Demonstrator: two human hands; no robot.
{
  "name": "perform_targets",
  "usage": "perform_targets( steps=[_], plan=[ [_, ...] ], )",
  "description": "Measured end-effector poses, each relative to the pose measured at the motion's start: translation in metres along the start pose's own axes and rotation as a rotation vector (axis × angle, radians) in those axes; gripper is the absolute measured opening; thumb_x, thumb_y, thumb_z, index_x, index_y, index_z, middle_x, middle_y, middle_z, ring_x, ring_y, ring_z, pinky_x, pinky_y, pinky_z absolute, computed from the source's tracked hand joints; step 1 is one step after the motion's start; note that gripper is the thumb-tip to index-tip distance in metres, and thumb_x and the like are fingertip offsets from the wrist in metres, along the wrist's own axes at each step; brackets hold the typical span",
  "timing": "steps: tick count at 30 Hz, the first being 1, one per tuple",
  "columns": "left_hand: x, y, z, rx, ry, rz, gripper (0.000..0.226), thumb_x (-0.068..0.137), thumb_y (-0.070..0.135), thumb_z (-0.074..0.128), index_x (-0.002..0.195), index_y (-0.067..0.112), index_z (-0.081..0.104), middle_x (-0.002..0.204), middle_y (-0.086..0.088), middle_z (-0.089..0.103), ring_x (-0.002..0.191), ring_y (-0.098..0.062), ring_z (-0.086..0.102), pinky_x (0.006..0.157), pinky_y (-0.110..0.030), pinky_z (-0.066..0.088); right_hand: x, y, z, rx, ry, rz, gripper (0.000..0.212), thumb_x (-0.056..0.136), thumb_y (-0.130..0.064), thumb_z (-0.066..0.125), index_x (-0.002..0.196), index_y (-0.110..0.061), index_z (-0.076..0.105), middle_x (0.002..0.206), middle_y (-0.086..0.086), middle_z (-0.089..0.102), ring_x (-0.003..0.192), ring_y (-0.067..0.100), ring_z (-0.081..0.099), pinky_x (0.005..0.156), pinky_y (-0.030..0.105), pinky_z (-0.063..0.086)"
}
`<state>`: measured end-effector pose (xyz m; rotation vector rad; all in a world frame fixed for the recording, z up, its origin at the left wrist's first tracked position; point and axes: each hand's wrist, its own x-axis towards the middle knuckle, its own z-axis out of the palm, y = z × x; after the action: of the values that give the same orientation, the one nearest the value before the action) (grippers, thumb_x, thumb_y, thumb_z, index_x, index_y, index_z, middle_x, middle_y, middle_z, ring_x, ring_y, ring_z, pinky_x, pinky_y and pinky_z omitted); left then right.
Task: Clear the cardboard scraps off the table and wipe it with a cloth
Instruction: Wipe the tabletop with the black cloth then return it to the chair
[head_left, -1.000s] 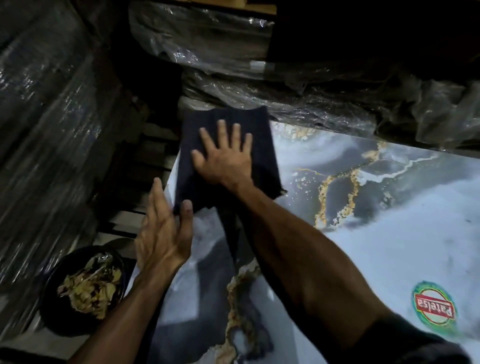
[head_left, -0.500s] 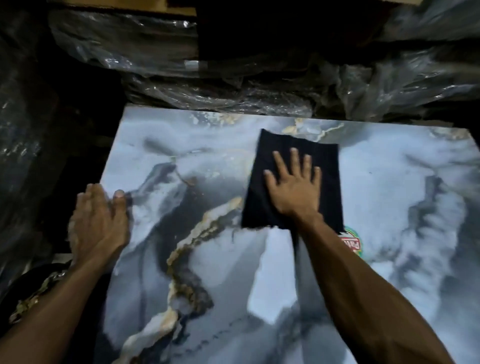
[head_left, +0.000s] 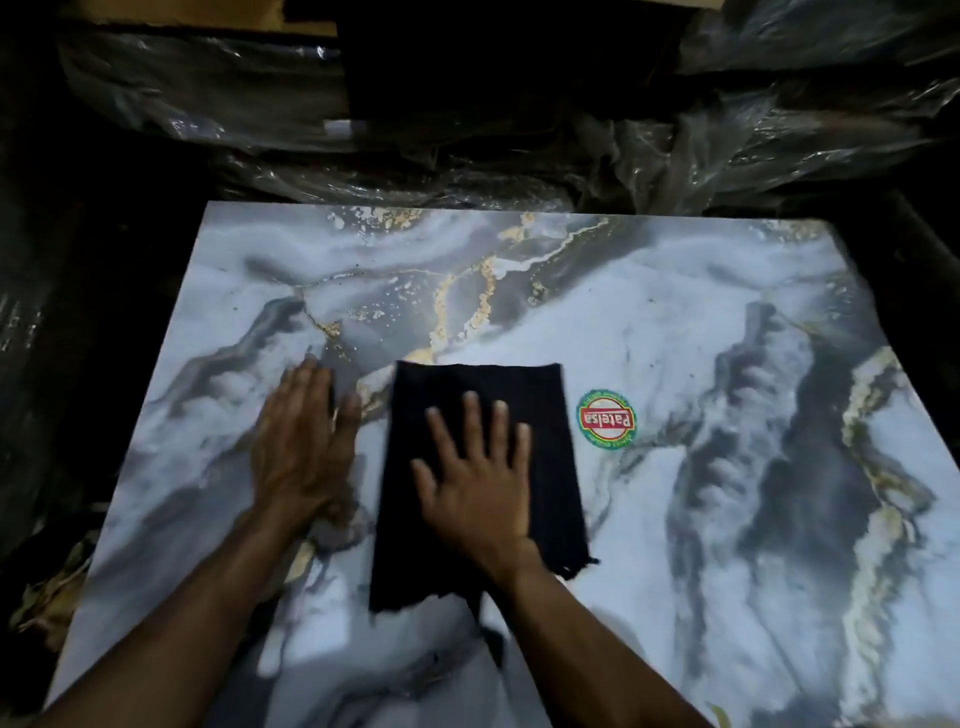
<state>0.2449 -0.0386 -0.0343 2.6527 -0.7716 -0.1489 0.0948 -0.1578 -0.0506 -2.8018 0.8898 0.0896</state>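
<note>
At the far left, just off the table's edge, a dark bowl of crumpled yellowish scraps is partly seen in shadow. The table is a flat rectangular slab with a glossy marble print, pale grey clouded with charcoal and threaded with gold veins. The left hand is laid flat on the bare surface, palm down, fingers straight and held close together, with nothing gripped. Just beside it to the right lies the cloth, a dark, matte, roughly rectangular piece of fabric with a frayed lower edge. It is pressed to the tabletop under the right hand, whose fingers are straight and spread; the cloth is not pinched, and it extends past the palm on all sides. Near the cloth's right edge, a round sticker in green with a red band is stuck to the marble. Behind the table's far edge, crinkled clear plastic sheeting is heaped over dark shapes.
</note>
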Motion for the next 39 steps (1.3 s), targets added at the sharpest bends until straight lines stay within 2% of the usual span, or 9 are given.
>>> perform_targets(
  steps=[4,7,13,15,19,24,33,36,39],
  plan=[
    [-0.058,0.031,0.012,-0.025,-0.015,0.042,0.084,0.095,0.064,0.01,0.143,0.003,0.044,0.151,-0.017,0.042,0.141,-0.033,0.038,0.118,-0.043,0.022,0.02,0.045,-0.008,0.0,0.034,-0.067,0.06,0.09,-0.062,0.039,0.146,-0.041,0.038,0.16,0.004,0.029,0.146,0.037,0.027,0.117,0.058,0.016],
    [-0.11,0.039,0.02,0.001,-0.076,0.021,0.089,0.091,0.069,0.006,0.146,0.007,0.04,0.155,-0.013,0.036,0.146,-0.029,0.03,0.12,-0.044,0.02,0.018,0.137,-0.029,-0.017,-0.006,0.245,0.062,0.095,-0.062,0.027,0.153,-0.043,0.015,0.165,0.0,0.004,0.152,0.033,0.004,0.12,0.054,0.001],
    [-0.159,0.041,0.02,0.055,-0.084,-0.107,0.082,0.09,0.065,0.015,0.145,0.012,0.044,0.155,-0.012,0.036,0.145,-0.031,0.029,0.114,-0.051,0.026,-0.05,0.239,-0.049,0.018,0.002,0.624,0.061,0.097,-0.06,0.021,0.154,-0.04,0.013,0.166,0.002,0.003,0.152,0.033,0.002,0.12,0.056,0.003],
    [-0.177,0.044,0.015,0.038,-0.064,-0.181,0.082,0.087,0.066,0.014,0.147,0.017,0.039,0.158,-0.008,0.031,0.146,-0.028,0.025,0.113,-0.05,0.024,-0.062,0.209,-0.038,-0.004,0.02,0.545,0.062,0.096,-0.058,0.021,0.154,-0.036,0.02,0.165,0.007,0.009,0.15,0.038,0.008,0.119,0.06,0.007],
    [-0.199,0.043,0.011,0.088,-0.063,-0.224,0.079,0.086,0.068,0.006,0.154,0.03,0.022,0.164,0.0,0.014,0.151,-0.021,0.01,0.118,-0.046,0.013,-0.1,0.093,-0.004,-0.009,0.049,0.075,0.062,0.088,-0.057,0.034,0.145,-0.032,0.044,0.157,0.013,0.032,0.143,0.045,0.028,0.113,0.065,0.018],
    [-0.207,0.015,0.023,0.214,-0.16,-0.194,0.087,0.082,0.066,-0.017,0.156,0.023,-0.002,0.165,-0.003,-0.007,0.152,-0.022,-0.009,0.122,-0.047,-0.001,-0.148,0.035,0.014,0.024,-0.032,-0.273,0.059,0.089,-0.06,0.041,0.144,-0.038,0.043,0.158,0.006,0.033,0.145,0.039,0.028,0.115,0.061,0.021],
    [-0.198,0.024,0.015,0.168,-0.31,-0.302,0.064,0.098,0.057,0.009,0.154,0.032,-0.008,0.162,0.003,-0.022,0.149,-0.018,-0.023,0.12,-0.04,-0.015,-0.172,0.237,-0.037,0.004,-0.065,0.425,0.062,0.097,-0.061,0.019,0.154,-0.041,0.009,0.165,0.001,-0.001,0.152,0.031,-0.001,0.121,0.055,0.001],
    [-0.197,0.027,0.014,0.104,-0.319,-0.338,0.067,0.096,0.063,0.01,0.154,0.034,-0.007,0.162,0.005,-0.021,0.148,-0.017,-0.023,0.119,-0.038,-0.016,-0.184,0.207,-0.024,-0.01,-0.007,0.441,0.063,0.096,-0.058,0.02,0.154,-0.036,0.018,0.165,0.008,0.008,0.151,0.037,0.007,0.119,0.058,0.005],
    [-0.196,0.031,0.012,0.083,-0.314,-0.357,0.068,0.095,0.064,0.01,0.154,0.034,-0.004,0.162,0.006,-0.02,0.149,-0.016,-0.022,0.12,-0.039,-0.015,-0.202,0.124,-0.001,-0.012,0.045,0.166,0.063,0.089,-0.056,0.032,0.146,-0.031,0.043,0.157,0.014,0.033,0.143,0.044,0.029,0.113,0.063,0.019]
  ],
)
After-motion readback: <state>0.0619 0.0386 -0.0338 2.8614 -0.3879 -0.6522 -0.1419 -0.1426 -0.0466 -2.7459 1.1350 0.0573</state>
